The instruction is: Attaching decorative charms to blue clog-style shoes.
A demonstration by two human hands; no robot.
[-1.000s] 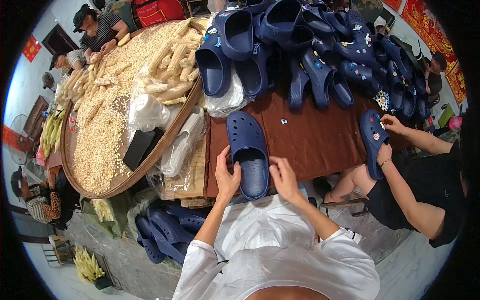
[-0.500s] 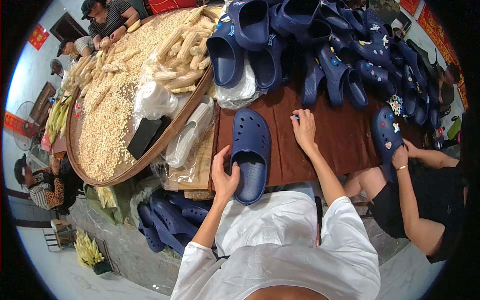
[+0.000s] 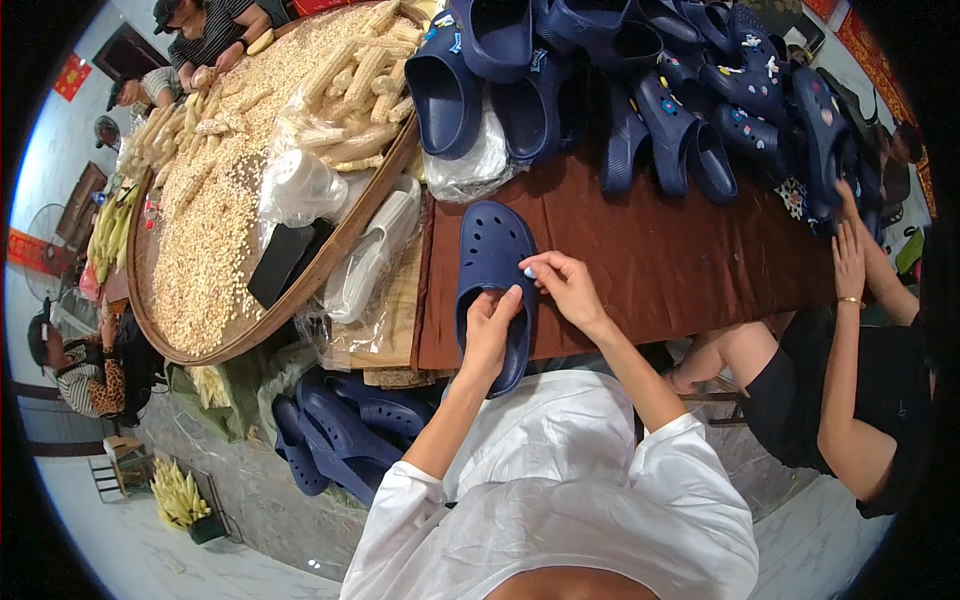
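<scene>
A dark blue clog [image 3: 487, 250] lies on the brown table [image 3: 660, 270] right in front of me, toe pointing away. My left hand [image 3: 490, 325] grips its near rim and strap end. With thumb and forefinger, my right hand [image 3: 563, 285] pinches a small pale blue charm [image 3: 529, 272] and holds it against the clog's right side.
A heap of dark blue clogs [image 3: 640, 90] fills the far table. A person's hand [image 3: 849, 260] rests on the table's right end. A wide round basket [image 3: 240, 180] of corn cobs and kernels sits to the left, with people around it. More clogs [image 3: 340, 430] lie on the floor.
My right hand has come back from the table's middle to the clog, now pinching a small charm. My left hand stays on the clog. My view has moved closer.
</scene>
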